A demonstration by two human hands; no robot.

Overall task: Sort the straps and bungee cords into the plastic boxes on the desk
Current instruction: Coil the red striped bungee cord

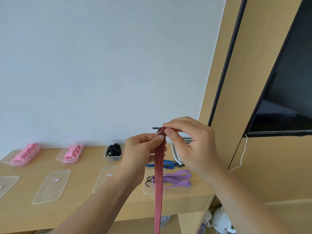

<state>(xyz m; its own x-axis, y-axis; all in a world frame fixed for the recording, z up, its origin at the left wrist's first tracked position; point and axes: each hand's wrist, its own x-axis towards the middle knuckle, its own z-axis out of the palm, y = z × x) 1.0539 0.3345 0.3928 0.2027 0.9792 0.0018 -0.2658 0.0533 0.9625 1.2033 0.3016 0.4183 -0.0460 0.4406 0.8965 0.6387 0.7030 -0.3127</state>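
A pale white wall [101, 65] fills most of the view, with a black flat screen [287, 81] mounted on wood panelling at the right. Below runs a long light wooden desk [81, 183]. Both bare arms reach up in front of it, and the left hand [140, 152] and right hand [190, 142] meet above the desk's right part. Between them they hold a flat red-and-black striped bungee cord [158, 183] by its top end. It hangs straight down in the air, clear of the desk and in none of the boxes. The left thumb and fingers pinch it just under the top, while the right thumb and forefinger pinch the very tip, where a dark hook end [156, 128] sticks out to the left. Along the back of the desk stand three clear plastic boxes. The left box [10, 162] and the middle box [60, 157] each hold pink straps [27, 152], and the third box [116, 158] holds black straps [114, 149]. In front lie flat clear lids [52, 186] with small labels (the writing is too small to read). A purple bungee cord [175, 179] with black hooks rests partly on the rightmost lid [148, 190], and a blue bungee cord [162, 163] lies just behind it.
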